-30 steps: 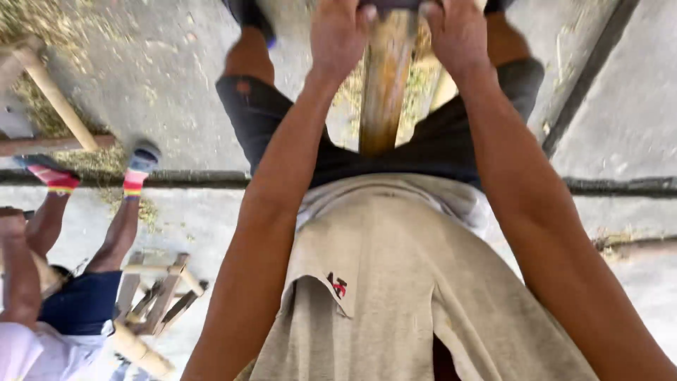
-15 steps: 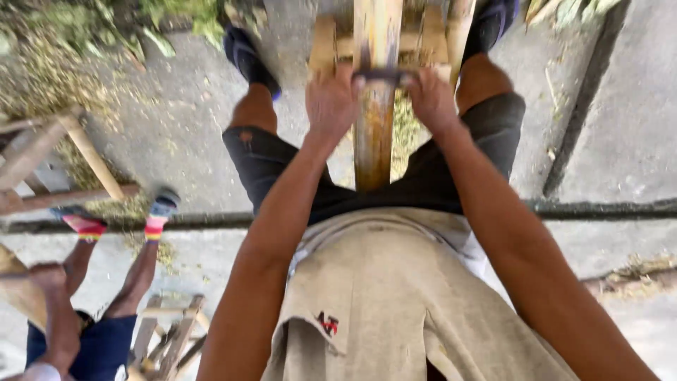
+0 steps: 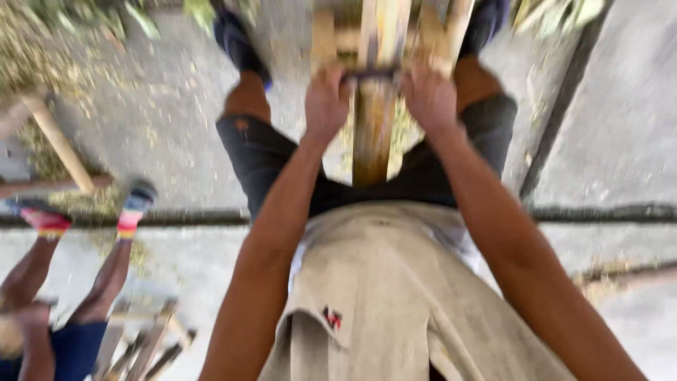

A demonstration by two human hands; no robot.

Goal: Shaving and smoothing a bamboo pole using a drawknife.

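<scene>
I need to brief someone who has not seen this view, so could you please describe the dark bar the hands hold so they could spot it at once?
Start at the long wooden plank running away between the seated person's knees. Near its far end, the left hand and right hand grip a short dark bar lying across it. It is the only dark crosswise piece; the wood around it is pale.

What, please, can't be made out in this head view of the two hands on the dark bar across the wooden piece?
- Dark bar: motion blur; left hand and right hand cover its ends.
- Wooden frame: cut off by the top edge.
- Upright wooden piece: lower end hidden behind the apron.
- Person at left: cut off by the edge, blurred.
</scene>
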